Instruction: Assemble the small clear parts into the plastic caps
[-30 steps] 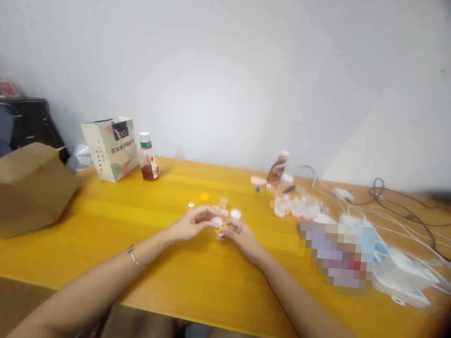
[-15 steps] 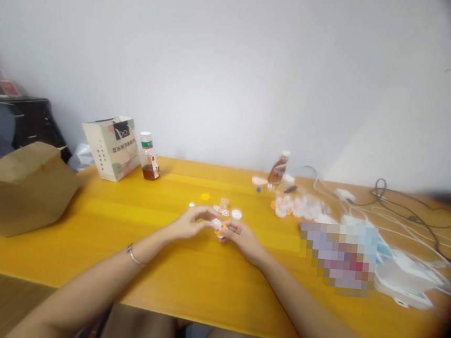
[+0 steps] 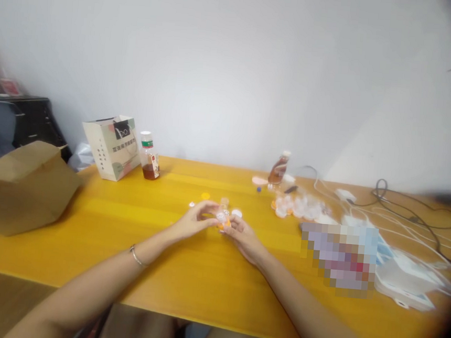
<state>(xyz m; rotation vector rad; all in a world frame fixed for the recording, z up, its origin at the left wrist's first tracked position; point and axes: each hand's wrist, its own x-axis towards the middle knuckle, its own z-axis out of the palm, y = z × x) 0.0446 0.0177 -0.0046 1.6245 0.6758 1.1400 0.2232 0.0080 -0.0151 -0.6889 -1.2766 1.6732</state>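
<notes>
Near the middle of the table, my right hand (image 3: 244, 239) pinches a small round orange-and-white piece (image 3: 224, 223). The thumb and fingers of my left hand (image 3: 199, 222) close round the whitish, clear-looking top of the same piece from the left. Blur hides its details and where the fingertips press. Just beyond my fingers stands a small tan block-like thing (image 3: 224, 202). A white round disc (image 3: 236, 212) lies by my right fingers, and a yellow disc (image 3: 206, 195) lies behind my left hand. A small white bit (image 3: 192, 204) sits to the left.
A heap of white and orange round pieces (image 3: 299, 207) lies right, before a brown bottle (image 3: 279, 167). Cables (image 3: 399, 205) and a white box (image 3: 405, 282) crowd the right side. A paper bag (image 3: 111, 148), a jar (image 3: 149, 157) and a brown bag (image 3: 22, 188) stand left.
Both hands have shifted slightly away from me with the piece. The spotted white face seen on it earlier now looks clear and whitish, and the piece covers some of the bits behind it.
</notes>
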